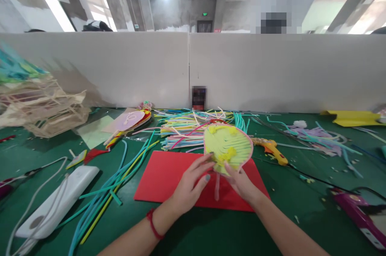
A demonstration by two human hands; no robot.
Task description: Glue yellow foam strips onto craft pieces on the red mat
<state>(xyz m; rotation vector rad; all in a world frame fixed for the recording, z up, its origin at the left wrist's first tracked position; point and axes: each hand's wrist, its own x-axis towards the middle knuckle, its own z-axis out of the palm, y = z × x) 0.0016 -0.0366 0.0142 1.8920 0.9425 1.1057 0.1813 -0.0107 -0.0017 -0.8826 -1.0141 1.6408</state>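
A hand fan (241,147) with a yellow-green ribbed face, yellow flower-like tufts and a pink rim is tilted up over a red board (169,171). A pale pink handle hangs from its lower edge. My right hand (239,179) grips the fan's lower right edge, thumb on the front face and the other fingers behind, mostly hidden. At the lower left edge, the fingertips of my left hand (193,183) touch the fan. Its fingers are stretched out, and its thumb stands apart from the fan.
Coloured pipe cleaners (177,131) are heaped behind the board; more lie left (120,183). A yellow glue gun (273,151) with a cord is at the right, near a purple tool (358,216). A white power strip (60,199), a finished-looking fan (129,121) and a wooden frame model (51,107) stand left.
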